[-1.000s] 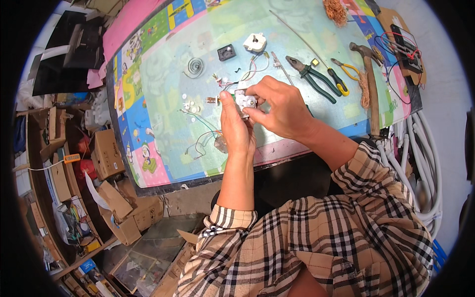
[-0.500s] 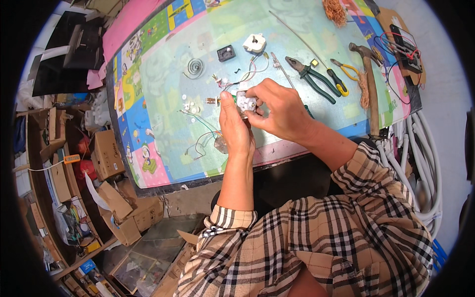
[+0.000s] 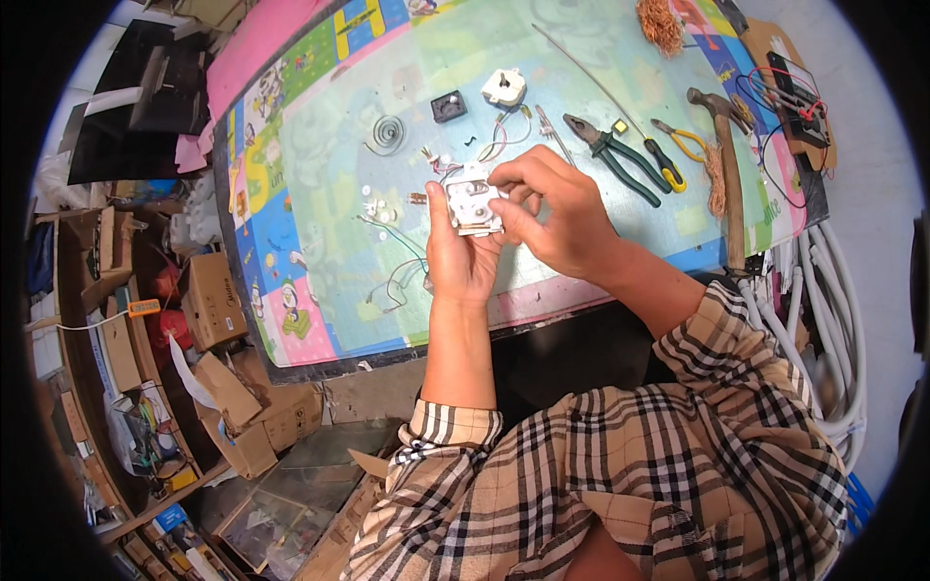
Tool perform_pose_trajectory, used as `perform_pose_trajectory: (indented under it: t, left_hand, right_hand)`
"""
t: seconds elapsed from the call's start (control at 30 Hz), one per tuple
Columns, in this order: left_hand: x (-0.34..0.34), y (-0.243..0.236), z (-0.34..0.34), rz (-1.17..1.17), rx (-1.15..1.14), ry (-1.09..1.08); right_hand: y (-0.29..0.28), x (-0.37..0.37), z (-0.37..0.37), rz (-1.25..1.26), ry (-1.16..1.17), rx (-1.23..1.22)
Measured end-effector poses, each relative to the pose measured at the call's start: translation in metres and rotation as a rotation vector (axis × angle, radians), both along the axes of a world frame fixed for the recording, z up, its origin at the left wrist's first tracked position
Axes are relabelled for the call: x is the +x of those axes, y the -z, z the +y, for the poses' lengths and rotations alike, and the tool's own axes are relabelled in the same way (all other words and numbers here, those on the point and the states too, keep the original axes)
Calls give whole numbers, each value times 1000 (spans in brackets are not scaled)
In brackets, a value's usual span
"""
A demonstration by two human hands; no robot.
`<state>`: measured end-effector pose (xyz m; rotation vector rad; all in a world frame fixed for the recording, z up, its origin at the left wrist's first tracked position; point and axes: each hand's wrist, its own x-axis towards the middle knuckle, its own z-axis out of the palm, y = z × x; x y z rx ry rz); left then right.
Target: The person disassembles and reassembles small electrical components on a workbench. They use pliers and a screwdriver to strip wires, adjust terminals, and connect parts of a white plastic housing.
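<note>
A small white, squarish plastic mechanism housing point(image 3: 472, 207) is held above the near part of the table, its open face showing round parts inside. My left hand point(image 3: 462, 266) is closed round it from below and the left, the thumb along its left edge. At its right edge, my right hand point(image 3: 565, 211) has thumb and bent fingers against the housing; the fingertips are partly hidden. Beyond the hands lie coloured wires point(image 3: 508, 136), a black square part point(image 3: 449, 107) and a white round part with a shaft point(image 3: 505, 87). Small white plastic pieces point(image 3: 380, 209) lie left of them.
On the patterned table cover point(image 3: 334, 232) lie a coiled flat spring point(image 3: 386, 136), combination pliers point(image 3: 625, 163), a long screwdriver point(image 3: 666, 167), yellow-handled pliers point(image 3: 684, 139), a hammer point(image 3: 731, 184) and copper wire point(image 3: 661, 27). A multimeter point(image 3: 799, 118) stands far right. Cardboard boxes point(image 3: 212, 302) fill the left shelves.
The housing has turned so that its open face shows more fully. My right fingers have shifted to its right edge. The left hand still holds it.
</note>
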<state>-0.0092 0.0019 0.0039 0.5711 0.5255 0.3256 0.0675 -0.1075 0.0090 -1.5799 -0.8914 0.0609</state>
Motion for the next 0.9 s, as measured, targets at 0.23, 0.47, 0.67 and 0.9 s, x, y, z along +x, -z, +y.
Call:
perform_pose_trajectory:
  t: [0.23,0.47,0.67,0.9]
  left_hand:
    - [-2,11,11,-93,-193,128]
    - [-4,20,13,-122,-234,212]
    - [-5,22,15,-64,-344,205]
    - [-4,24,18,-30,-359,174]
  right_hand:
    - [-1,8,-4,-106,100,-21]
    - [-2,8,-4,-113,71,-27]
    - [-1,6,-4,-75,28,-13]
    - [-1,6,-4,-99,32,-36]
